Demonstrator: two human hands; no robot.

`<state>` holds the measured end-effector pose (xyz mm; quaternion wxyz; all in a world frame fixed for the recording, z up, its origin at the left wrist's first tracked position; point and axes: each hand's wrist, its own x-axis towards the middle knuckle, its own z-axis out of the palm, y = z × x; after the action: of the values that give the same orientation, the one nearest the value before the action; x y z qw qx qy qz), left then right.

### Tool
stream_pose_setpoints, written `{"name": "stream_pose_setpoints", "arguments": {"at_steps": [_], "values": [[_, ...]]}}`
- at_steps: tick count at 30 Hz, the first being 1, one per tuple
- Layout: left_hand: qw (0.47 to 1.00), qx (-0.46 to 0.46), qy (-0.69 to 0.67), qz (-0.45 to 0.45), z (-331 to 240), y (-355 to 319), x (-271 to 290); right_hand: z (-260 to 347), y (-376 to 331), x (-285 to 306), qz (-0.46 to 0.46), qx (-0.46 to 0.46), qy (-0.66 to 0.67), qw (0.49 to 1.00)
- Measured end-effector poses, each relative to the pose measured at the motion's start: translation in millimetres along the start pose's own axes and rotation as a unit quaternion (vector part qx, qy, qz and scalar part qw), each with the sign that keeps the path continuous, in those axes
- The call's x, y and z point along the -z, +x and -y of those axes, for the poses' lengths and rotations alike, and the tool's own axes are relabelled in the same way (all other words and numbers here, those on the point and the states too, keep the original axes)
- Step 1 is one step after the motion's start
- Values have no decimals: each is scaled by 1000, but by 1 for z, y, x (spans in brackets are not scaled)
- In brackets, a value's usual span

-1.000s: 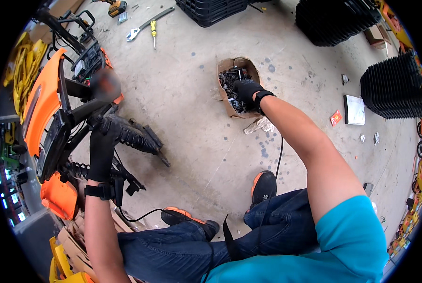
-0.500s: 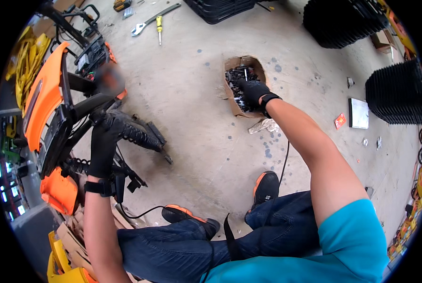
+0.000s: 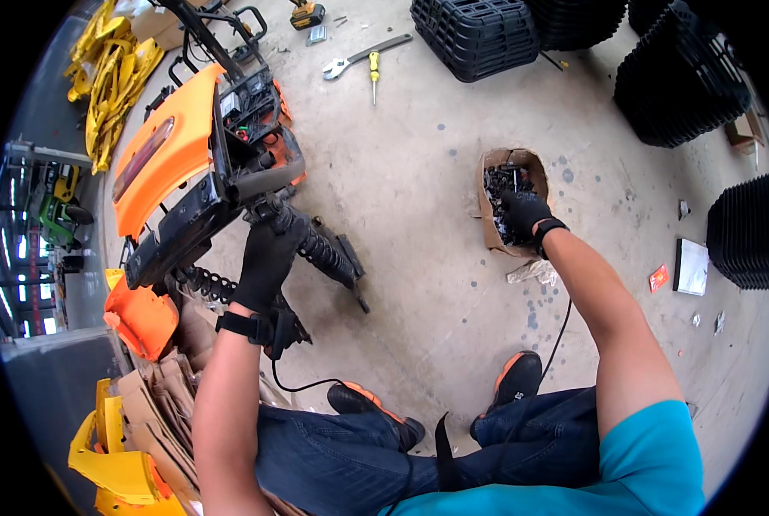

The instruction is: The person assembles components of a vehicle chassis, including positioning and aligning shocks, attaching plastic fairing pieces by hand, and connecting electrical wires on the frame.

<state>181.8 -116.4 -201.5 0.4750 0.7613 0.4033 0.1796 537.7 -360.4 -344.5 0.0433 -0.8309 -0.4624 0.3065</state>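
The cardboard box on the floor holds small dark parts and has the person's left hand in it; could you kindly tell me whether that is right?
Not quite: the hand in the cardboard box is the person's right hand, as the head view shows. The rest stands: the box is on the floor and holds small dark parts.

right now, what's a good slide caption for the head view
Gloved right hand in a box of dark parts, left hand at a black spring, wrench and screwdriver on the floor.
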Motion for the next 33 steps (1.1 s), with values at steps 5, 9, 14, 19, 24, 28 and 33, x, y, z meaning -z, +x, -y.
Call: {"name": "stream_pose_setpoints", "arguments": {"at_steps": [5, 9, 14, 19, 24, 28, 33], "values": [[999, 26, 1, 39, -13, 3, -8, -25, 14, -17, -21, -20, -7, 1000], [999, 20, -9, 32, -15, 1, -6, -47, 25, -35, -85, 52, 5, 995], [999, 18, -4, 48, -10, 5, -6, -44, 41, -15, -107, 36, 19, 993], [1000, 7, -8, 26, -5, 6, -5, -19, 41, 9, -144, 139, -40, 979], [1000, 19, 3, 18, -4, 2, -2, 28, -8, -10, -16, 95, 1, 995], [1000, 6, 7, 20, -3, 8, -8, 17, -27, -64, -111, 102, -45, 987], [1000, -7, -12, 26, 5, 5, -4, 28, -27, -42, -113, 122, -138, 976]]}}
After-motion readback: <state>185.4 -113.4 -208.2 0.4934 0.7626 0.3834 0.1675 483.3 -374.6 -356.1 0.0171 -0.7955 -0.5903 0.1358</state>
